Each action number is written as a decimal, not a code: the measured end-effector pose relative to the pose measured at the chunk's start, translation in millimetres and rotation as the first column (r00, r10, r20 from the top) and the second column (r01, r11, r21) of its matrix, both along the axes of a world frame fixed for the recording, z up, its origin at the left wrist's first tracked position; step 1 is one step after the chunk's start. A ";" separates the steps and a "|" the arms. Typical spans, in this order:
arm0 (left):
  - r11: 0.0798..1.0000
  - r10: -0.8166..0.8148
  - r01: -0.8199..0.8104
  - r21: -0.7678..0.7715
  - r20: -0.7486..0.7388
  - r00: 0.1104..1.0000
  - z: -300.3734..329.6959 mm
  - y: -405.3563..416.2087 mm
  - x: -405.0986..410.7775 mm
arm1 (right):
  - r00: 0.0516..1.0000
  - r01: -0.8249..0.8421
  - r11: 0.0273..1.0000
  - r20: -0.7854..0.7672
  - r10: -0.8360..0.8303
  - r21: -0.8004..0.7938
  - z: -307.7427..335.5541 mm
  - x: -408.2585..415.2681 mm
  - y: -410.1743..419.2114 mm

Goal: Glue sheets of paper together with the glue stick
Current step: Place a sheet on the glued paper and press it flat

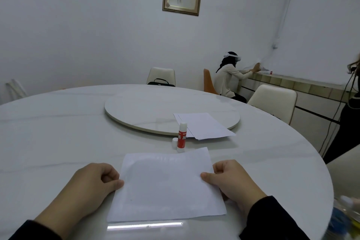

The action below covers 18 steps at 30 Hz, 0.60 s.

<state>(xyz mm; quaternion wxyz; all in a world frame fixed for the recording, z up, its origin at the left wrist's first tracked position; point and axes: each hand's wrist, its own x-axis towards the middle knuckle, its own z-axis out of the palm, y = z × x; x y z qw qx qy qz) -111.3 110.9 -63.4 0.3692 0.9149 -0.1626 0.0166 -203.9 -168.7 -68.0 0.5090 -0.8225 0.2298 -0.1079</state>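
A white sheet of paper (165,187) lies near the front edge of the round white table (58,132). My left hand (91,183) pinches its left edge with thumb on top, and my right hand (231,179) pinches its right edge the same way. Just beyond the sheet, a red and white glue stick (181,138) stands upright with its tip uncovered. Its small white cap (175,143) stands to its left. More white sheets (204,125) lie stacked behind it, partly on the turntable.
A round white turntable (148,111) fills the table's middle. Cream chairs (272,103) and a black bag (161,83) stand behind it. A person in a headset sits at a far counter; another stands at the right edge. A blurred bottle (346,212) is at the lower right.
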 end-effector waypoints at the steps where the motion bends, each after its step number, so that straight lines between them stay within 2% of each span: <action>1: 1.000 -0.003 0.003 0.002 0.000 1.000 -0.3 0.2 0.3 | 1.000 0.004 1.000 -0.004 -0.004 -0.005 0.1 0.2 0.2; 18: 1.000 -0.009 0.009 0.015 0.001 1.000 0.0 -0.7 -1.7 | 0.999 0.014 0.998 -0.048 -0.017 -0.066 1.4 -0.4 2.4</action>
